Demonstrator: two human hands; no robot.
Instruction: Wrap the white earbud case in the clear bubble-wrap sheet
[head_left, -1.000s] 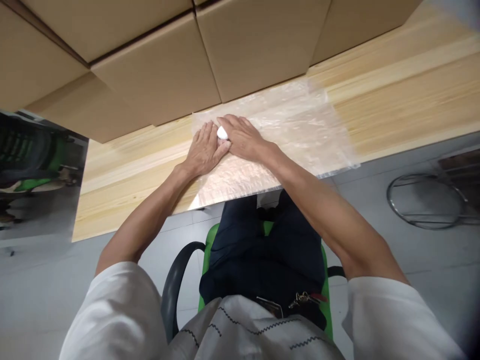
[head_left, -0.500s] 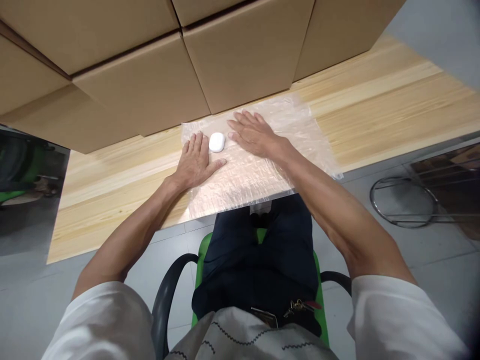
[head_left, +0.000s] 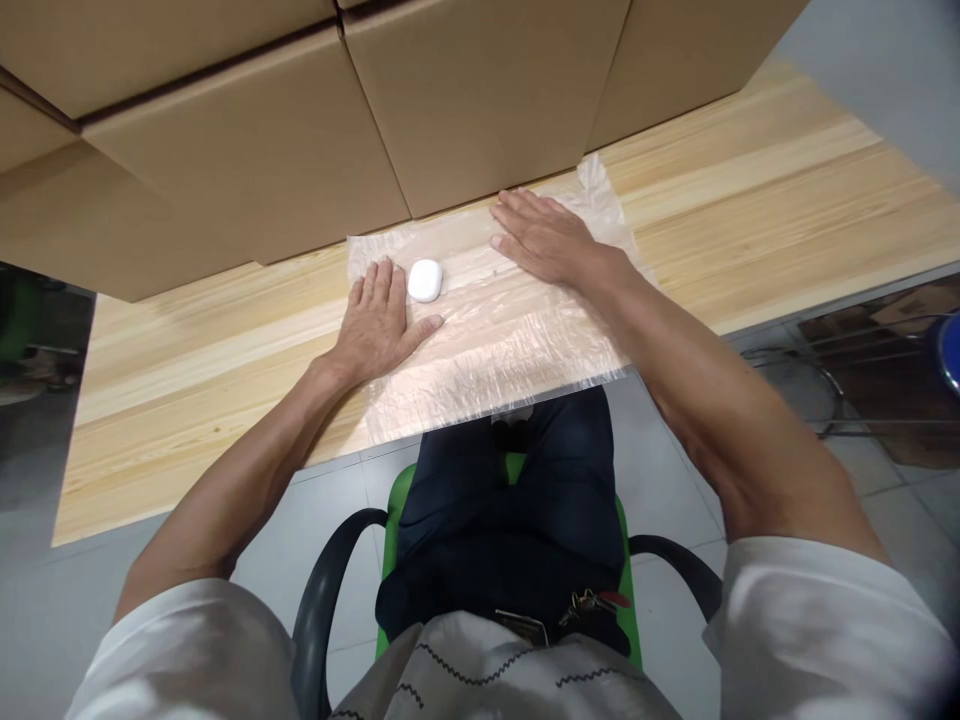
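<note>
On the surface I see the plastic sheet spread flat, white case unwrapped; left hand and right hand press it, open-palmed, holding nothing.

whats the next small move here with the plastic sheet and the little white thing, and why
Probably fold the near edge of the plastic sheet over the small white case. Both the left hand and right hand lie flat on the sheet, which looks spread out, and the case sits uncovered on it by the left fingers.
</note>
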